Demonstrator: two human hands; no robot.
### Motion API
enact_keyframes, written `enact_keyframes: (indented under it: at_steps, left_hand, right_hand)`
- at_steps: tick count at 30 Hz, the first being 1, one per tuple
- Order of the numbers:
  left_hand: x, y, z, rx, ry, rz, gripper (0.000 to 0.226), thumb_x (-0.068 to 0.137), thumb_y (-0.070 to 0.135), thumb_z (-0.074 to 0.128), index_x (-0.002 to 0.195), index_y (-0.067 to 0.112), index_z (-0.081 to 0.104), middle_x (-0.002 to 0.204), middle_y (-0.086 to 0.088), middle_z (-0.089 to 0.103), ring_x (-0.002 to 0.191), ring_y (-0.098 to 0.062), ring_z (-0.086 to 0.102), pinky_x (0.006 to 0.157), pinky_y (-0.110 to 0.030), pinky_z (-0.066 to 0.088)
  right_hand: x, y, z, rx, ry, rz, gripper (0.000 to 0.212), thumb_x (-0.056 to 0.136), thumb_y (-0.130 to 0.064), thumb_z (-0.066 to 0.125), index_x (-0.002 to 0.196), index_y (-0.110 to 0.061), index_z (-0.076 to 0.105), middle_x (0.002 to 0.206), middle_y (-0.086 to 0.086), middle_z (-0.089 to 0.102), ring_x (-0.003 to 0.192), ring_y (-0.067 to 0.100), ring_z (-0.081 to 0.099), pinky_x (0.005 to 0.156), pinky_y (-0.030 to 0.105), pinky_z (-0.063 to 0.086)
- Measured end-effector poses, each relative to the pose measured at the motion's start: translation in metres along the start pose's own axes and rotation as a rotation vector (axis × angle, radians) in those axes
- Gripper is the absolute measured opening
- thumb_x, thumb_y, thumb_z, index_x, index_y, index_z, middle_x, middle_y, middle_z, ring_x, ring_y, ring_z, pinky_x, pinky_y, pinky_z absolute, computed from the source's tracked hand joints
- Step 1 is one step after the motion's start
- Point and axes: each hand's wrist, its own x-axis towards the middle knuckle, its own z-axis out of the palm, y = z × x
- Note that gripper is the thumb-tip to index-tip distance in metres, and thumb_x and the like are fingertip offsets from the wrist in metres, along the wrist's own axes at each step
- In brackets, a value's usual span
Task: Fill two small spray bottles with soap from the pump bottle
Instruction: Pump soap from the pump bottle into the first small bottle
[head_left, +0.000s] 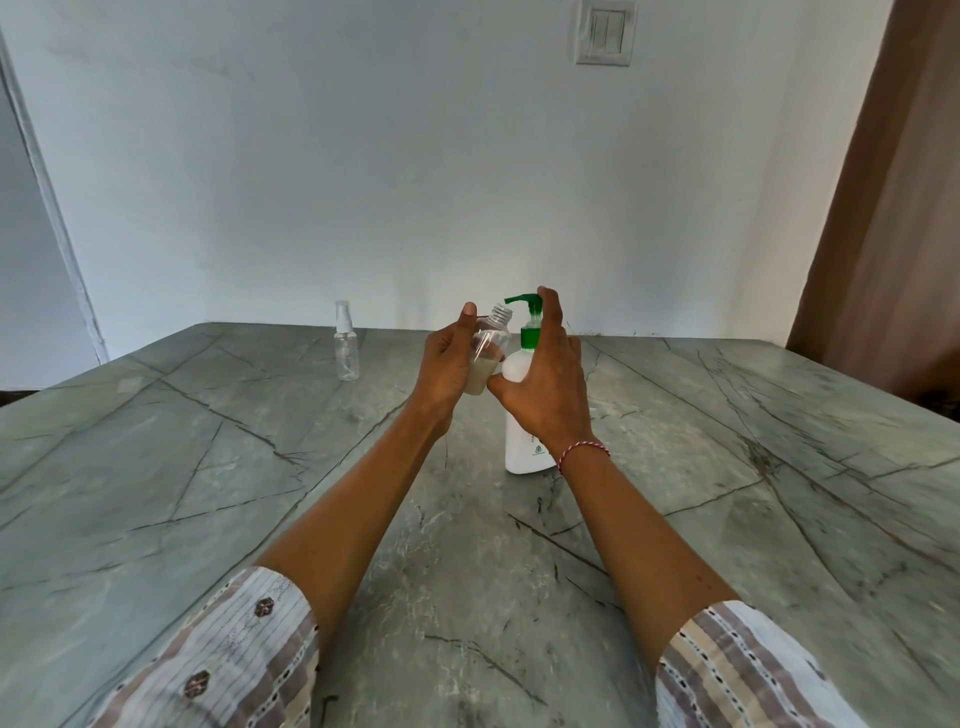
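Note:
My left hand (448, 364) grips a small clear spray bottle (488, 345) with no cap on, tilted so its threaded neck sits just below the green nozzle. Pale soap fills its lower part. The white pump bottle (522, 410) stands upright on the table. My right hand (545, 384) wraps its upper body, and one finger rests on the green pump head (527, 304). A second small clear spray bottle (346, 343), capped with its white sprayer, stands alone at the back left and looks empty.
All of this rests on a grey-green stone table (260, 467) with dark veins. A white wall runs behind its far edge, with a light switch (605, 32) high up. A brown curtain (893, 208) hangs at the right.

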Motion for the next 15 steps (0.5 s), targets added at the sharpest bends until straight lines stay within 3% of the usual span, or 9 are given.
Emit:
enact_keyframes:
  at_steps: [6,10,15]
  left_hand:
    - [-0.0002,0.0007,-0.0003,-0.014,-0.009,0.006,0.038,0.096,0.045,0.035,0.080,0.027,0.066,0.071,0.007,0.069,0.059,0.002,0.064,0.051,-0.009,0.047]
    - [0.0004,0.0003,-0.0005,-0.018,-0.010,0.004,0.039,0.095,0.044,0.036,0.078,0.026,0.066,0.064,0.010,0.069,0.058,0.001,0.064,0.052,-0.009,0.048]
    - [0.0001,-0.0014,0.0000,-0.021,-0.009,-0.005,0.037,0.095,0.044,0.037,0.080,0.027,0.066,0.071,0.009,0.068,0.059,0.002,0.065,0.050,-0.008,0.046]
  right_hand:
    - [-0.0008,-0.0011,0.0005,0.005,0.015,0.000,0.101,0.066,-0.024,0.080,0.144,-0.018,0.017,0.134,0.007,0.047,0.116,0.026,0.045,0.089,0.039,0.046]
    - [-0.0014,-0.0013,0.0002,0.013,0.026,-0.001,0.098,0.065,-0.023,0.080,0.143,-0.017,0.020,0.133,0.006,0.047,0.115,0.026,0.045,0.089,0.041,0.048]
    - [-0.0013,-0.0017,-0.0002,0.010,0.021,0.004,0.108,0.067,-0.028,0.080,0.147,-0.024,0.008,0.133,0.007,0.048,0.118,0.025,0.043,0.091,0.038,0.045]
